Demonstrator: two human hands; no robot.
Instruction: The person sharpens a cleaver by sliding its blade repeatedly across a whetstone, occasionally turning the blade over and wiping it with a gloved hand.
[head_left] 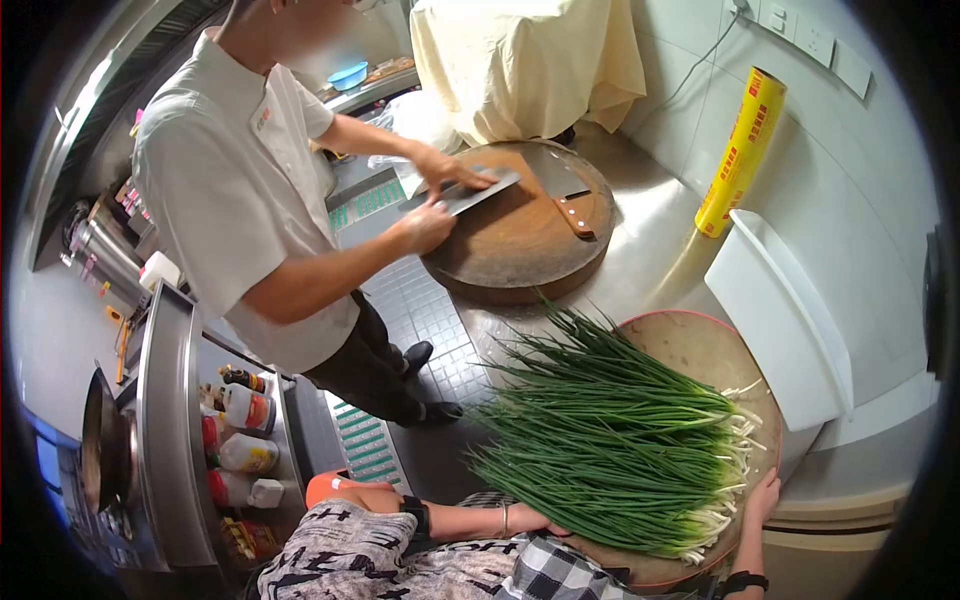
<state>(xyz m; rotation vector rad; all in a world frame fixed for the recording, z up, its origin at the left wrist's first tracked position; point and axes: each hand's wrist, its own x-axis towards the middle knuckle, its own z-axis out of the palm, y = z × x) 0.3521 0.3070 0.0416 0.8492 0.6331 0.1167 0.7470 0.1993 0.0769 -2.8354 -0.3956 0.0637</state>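
Head view: left hand (535,520) and right hand (763,496) touch scallion board (675,342), grip half-hidden, unclear.

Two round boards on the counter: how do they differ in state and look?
The far board is darker wood; the near board is paler, with a reddish rim. The far board has a cleaver lying on it; the near board is mostly covered by green onions. Both are round.
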